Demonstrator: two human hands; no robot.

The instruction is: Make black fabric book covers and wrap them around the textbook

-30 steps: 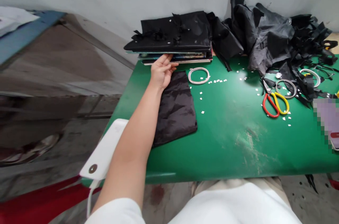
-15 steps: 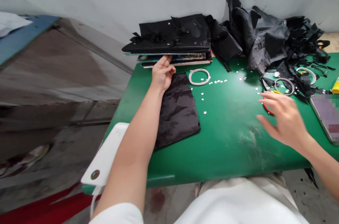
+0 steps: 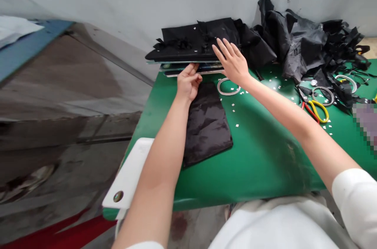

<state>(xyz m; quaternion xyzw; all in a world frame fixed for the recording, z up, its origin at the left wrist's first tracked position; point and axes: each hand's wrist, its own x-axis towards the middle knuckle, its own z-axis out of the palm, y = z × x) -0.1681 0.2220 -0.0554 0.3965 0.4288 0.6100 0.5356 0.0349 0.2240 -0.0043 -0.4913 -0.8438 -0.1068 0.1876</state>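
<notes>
Right hand (image 3: pixel 234 65) has moved, spread, to the stack (image 3: pixel 173 52)'s right; left hand (image 3: pixel 188 83), grip unclear, seemingly props it, needing steadiness.

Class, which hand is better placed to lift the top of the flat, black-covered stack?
Probably the left hand: it reaches under the top of the stack; the right hand is spread open, holding nothing.
</notes>
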